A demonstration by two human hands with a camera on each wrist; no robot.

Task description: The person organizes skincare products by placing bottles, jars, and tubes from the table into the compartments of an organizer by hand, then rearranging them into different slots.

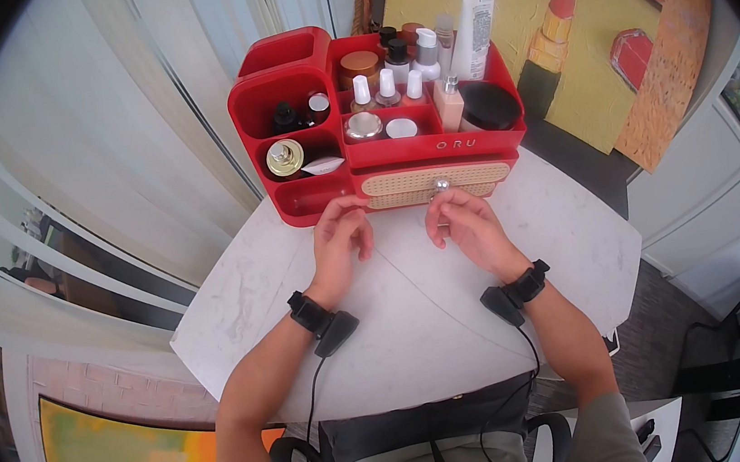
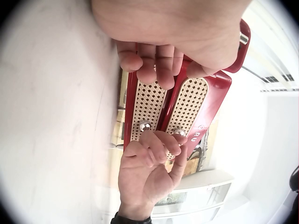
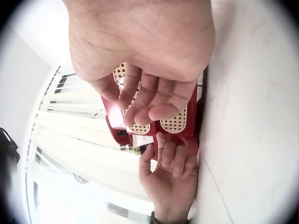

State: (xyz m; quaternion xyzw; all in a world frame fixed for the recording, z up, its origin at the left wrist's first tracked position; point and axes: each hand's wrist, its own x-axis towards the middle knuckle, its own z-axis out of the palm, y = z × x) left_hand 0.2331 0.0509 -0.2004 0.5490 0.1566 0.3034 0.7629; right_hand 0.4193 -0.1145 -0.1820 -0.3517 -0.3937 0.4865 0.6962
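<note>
A red organizer [image 1: 433,147] lettered ORU stands on the white table, with woven-look drawer fronts [image 2: 189,100]. My right hand [image 1: 470,224] is just in front of the upper drawer's silver knob [image 1: 441,184], its fingers loosely bent. In the right wrist view that knob [image 3: 121,82] shows between thumb and index finger, with no grip on it visible. Near the left end of the drawers, my left hand [image 1: 341,239] hangs with relaxed, curved fingers and holds nothing. A second silver knob [image 2: 145,126], on the lower drawer, appears in the left wrist view.
Several cosmetics fill the organizer's top: a white tube [image 1: 474,37], nail polish bottles [image 1: 387,92], a black round container [image 1: 490,108] and a gold-capped bottle [image 1: 285,157]. The white table [image 1: 398,319] spreads below my forearms. Pale curtains [image 1: 111,123] hang at left; a lipstick picture [image 1: 552,28] stands behind.
</note>
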